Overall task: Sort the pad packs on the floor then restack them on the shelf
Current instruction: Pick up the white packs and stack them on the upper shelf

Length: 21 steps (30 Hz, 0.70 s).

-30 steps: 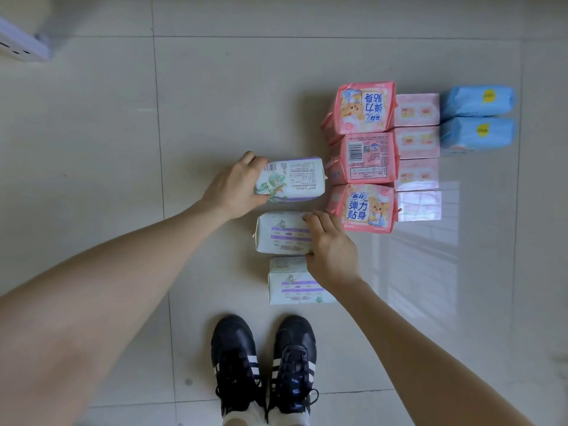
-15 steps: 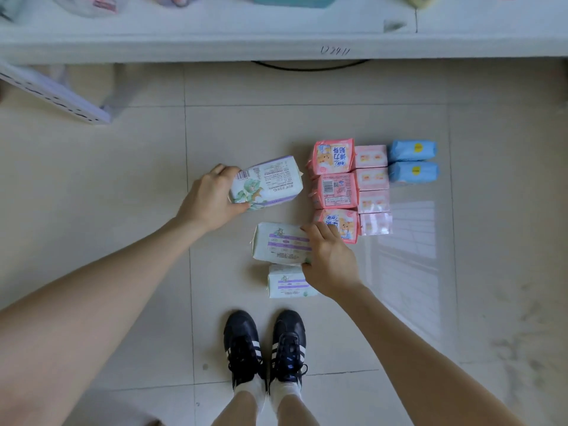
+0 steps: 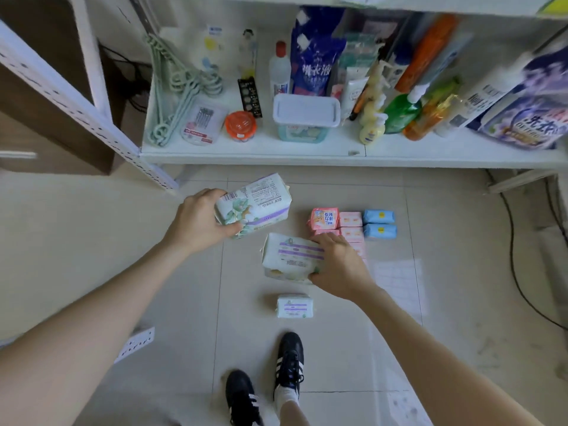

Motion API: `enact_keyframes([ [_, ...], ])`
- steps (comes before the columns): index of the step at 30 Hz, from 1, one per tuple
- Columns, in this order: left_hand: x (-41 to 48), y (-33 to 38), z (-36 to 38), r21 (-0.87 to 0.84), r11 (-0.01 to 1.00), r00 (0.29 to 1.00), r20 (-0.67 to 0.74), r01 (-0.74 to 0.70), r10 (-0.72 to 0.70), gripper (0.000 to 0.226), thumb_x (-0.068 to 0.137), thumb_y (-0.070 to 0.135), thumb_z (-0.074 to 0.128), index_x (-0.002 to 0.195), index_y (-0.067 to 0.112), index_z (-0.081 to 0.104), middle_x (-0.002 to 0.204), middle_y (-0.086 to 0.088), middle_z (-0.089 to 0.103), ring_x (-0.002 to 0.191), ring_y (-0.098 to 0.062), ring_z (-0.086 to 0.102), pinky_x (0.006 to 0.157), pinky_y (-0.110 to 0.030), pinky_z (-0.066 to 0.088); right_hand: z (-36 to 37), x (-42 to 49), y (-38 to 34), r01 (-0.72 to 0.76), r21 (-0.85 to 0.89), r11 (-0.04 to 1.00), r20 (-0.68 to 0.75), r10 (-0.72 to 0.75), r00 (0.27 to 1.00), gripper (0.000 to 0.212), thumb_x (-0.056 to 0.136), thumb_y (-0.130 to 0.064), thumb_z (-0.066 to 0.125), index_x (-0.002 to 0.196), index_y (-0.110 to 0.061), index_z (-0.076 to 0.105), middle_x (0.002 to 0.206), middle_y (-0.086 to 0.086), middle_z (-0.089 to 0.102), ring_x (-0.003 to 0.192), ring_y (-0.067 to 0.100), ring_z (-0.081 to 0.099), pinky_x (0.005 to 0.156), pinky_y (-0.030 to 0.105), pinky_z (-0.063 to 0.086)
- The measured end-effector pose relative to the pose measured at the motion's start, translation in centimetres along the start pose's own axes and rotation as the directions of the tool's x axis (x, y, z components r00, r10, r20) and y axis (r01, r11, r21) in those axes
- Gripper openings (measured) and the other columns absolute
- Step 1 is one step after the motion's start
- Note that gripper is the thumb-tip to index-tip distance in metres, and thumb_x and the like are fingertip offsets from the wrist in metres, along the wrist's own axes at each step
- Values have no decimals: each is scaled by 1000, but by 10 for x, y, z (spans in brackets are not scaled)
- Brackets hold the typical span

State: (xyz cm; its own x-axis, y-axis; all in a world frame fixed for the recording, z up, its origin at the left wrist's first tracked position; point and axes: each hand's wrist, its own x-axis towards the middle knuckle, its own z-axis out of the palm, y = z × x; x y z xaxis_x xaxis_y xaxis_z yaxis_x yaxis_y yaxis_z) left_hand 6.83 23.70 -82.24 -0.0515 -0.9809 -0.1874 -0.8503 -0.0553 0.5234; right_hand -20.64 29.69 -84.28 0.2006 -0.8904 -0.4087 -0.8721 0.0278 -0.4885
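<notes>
— What were the packs like?

— Soft, pillowy plastic wrappers. The left hand (image 3: 196, 221) held a white pack with a green leaf print and purple stripe (image 3: 253, 206), fingers curled round its end, thumb underneath, well above the floor and tilted. The right hand (image 3: 336, 265) gripped a second white pack with purple bands (image 3: 290, 256), fingers pressed together over its right end, thumb at the lower corner.

— And the others?

— A third white-and-purple pack (image 3: 295, 305) lay flat on the floor just ahead of the black shoes (image 3: 287, 361). To the right sat a tidy block: red-pink packs (image 3: 324, 219), paler pink ones (image 3: 351, 219) beside them, then two blue packs (image 3: 379, 224), touching in rows.

— Containers?

— On the white shelf (image 3: 261, 153) stood a rectangular tub with a pale lid (image 3: 305, 116); its contents were blurred. An orange-lidded jar (image 3: 240, 126) sat beside it, then pump bottles (image 3: 373, 118) and green hangers (image 3: 178, 87).

— The room?

— Glossy beige floor tiles (image 3: 461, 318), with a black cable (image 3: 519, 272) trailing on the right.
</notes>
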Motion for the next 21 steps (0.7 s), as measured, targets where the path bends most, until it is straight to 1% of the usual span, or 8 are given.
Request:
enact_keyframes([
  [3, -15, 16, -62, 15, 999, 998, -44, -34, 35, 57, 64, 40, 84, 111, 14, 65, 104, -4, 70, 95, -26, 64, 72, -29, 45, -38, -18, -36, 43, -4, 999, -37, -44, 998, 59, 67, -17, 72, 124, -14, 55, 113, -2, 58, 107, 21, 51, 71, 24, 36],
  [5, -26, 29, -105, 13, 998, 995, -84, -56, 57, 59, 64, 39, 85, 115, 15, 65, 108, -4, 70, 98, -24, 64, 75, -27, 45, -63, -30, -61, 77, -6, 997, -63, -77, 995, 61, 64, -18, 72, 123, -15, 57, 109, -3, 59, 104, 20, 53, 71, 21, 33],
  [9, -51, 55, -189, 36, 995, 987, -131, -91, 95, 63, 63, 43, 85, 116, 16, 66, 105, -3, 72, 98, -24, 66, 78, -29, 49, -121, -59, -112, 132, 34, 991, -98, -128, 987, 57, 60, -17, 75, 115, -17, 60, 100, -3, 60, 93, 21, 57, 74, 26, 43],
  [11, -65, 68, -227, 36, 994, 982, -154, -105, 109, 61, 62, 46, 84, 112, 16, 67, 101, -1, 72, 95, -21, 66, 78, -31, 52, -153, -73, -137, 150, 41, 988, -104, -145, 984, 58, 61, -17, 77, 115, -19, 59, 102, -5, 60, 92, 17, 56, 75, 25, 45],
  [12, -72, 74, -245, 28, 994, 980, -168, -107, 111, 58, 62, 44, 85, 110, 16, 68, 99, 0, 72, 93, -20, 65, 77, -31, 51, -168, -80, -150, 162, 40, 986, -111, -156, 981, 59, 61, -18, 78, 117, -19, 58, 102, -7, 59, 91, 15, 55, 75, 24, 45],
  [15, -91, 91, -297, 17, 993, 973, -195, -120, 121, 53, 64, 39, 85, 108, 16, 68, 97, 3, 73, 85, -12, 63, 71, -26, 48, -211, -102, -186, 203, 54, 978, -153, -193, 969, 64, 62, -17, 80, 121, -18, 57, 102, -8, 57, 91, 12, 54, 74, 20, 43],
  [18, -110, 109, -347, 23, 988, 961, -229, -152, 153, 58, 64, 42, 85, 113, 18, 67, 102, 6, 72, 86, -8, 61, 71, -25, 47, -250, -125, -219, 251, 59, 966, -194, -236, 952, 65, 62, -18, 81, 122, -18, 58, 101, -8, 60, 89, 11, 55, 68, 15, 42],
  [21, -128, 129, -395, 39, 986, 946, -278, -160, 164, 55, 65, 42, 84, 111, 19, 66, 92, 9, 68, 77, -5, 60, 62, -21, 46, -286, -145, -247, 294, 51, 954, -231, -275, 933, 66, 60, -23, 83, 121, -19, 58, 103, -8, 62, 91, 11, 58, 75, 22, 48],
])
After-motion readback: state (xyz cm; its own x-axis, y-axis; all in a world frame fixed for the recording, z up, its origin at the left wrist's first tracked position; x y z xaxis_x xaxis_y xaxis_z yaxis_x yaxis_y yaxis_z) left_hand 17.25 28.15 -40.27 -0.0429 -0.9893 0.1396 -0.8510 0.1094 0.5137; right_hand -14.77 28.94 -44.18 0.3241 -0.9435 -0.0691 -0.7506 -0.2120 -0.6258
